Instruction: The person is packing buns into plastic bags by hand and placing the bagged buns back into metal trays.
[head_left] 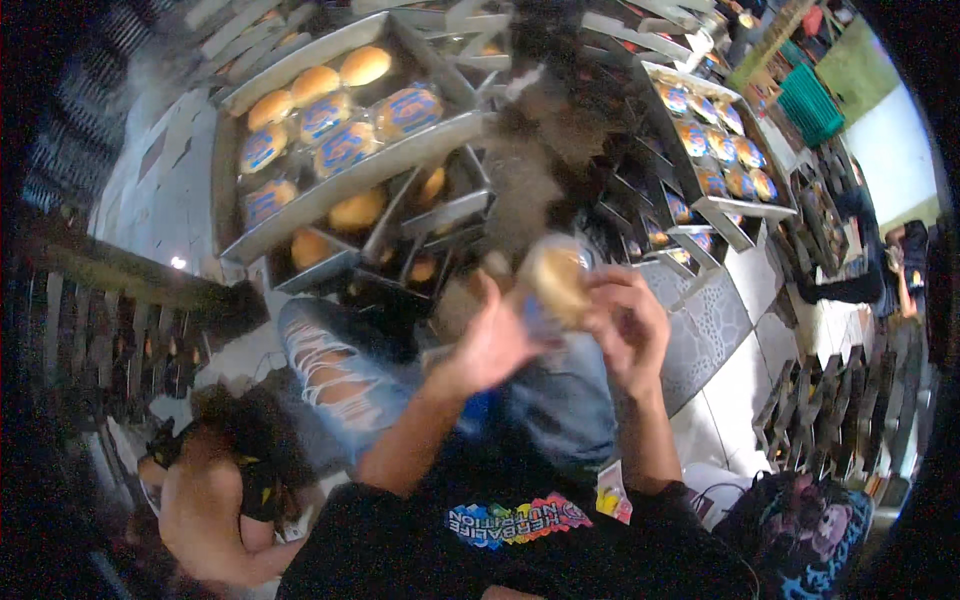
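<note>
My right hand (632, 325) grips a golden bun (558, 284) in a clear plastic wrapper, held up over my lap and blurred by motion. Beside the wrapper's lower left side is my left hand (494, 345), its thumb raised and fingers stretched out; blur hides whether the fingertips touch the plastic. Ahead on the left stands a deep metal tray (428, 150) with bare buns (316, 86) at its back and wrapped buns with blue print (346, 150) towards its front.
Another metal tray (745, 207), filled with wrapped buns, rests at the far right on stacked trays. More stacked trays (375, 235) holding buns stand under the left one. A person (205, 500) sits at my lower left. A dark patterned bag (800, 530) lies at the lower right.
</note>
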